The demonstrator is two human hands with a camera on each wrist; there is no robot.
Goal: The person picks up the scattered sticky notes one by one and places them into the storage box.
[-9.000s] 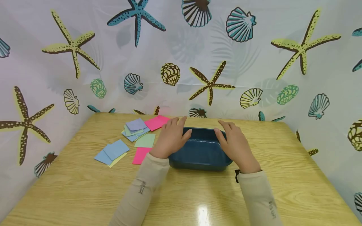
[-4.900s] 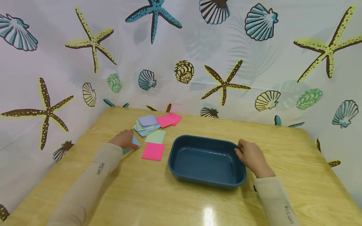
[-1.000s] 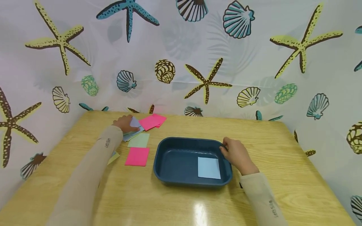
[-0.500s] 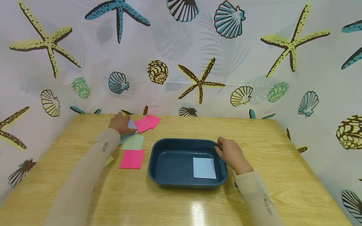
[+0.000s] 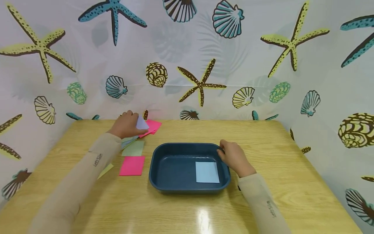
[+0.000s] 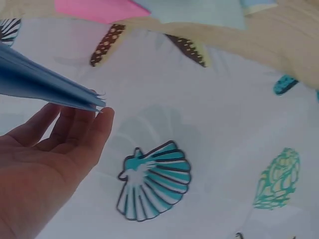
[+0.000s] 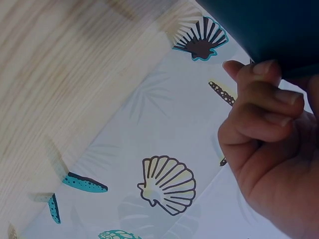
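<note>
At the right end of the tray [image 5: 178,174] — right hand [image 5: 235,158] grips it, likely for steadiness; left hand [image 5: 126,125] pinches lavender paper [image 5: 142,123].

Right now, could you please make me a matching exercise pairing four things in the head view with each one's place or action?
Things:
1. Left hand
2. Right hand
3. Pale blue paper
4. Nearest pink paper

Places or actions:
A. Lies inside the dark blue tray
B. Holds lavender paper
C. Lies on the table, left of the tray
D. Grips the tray's rim

Pairs: 1-B, 2-D, 3-A, 4-C
</note>
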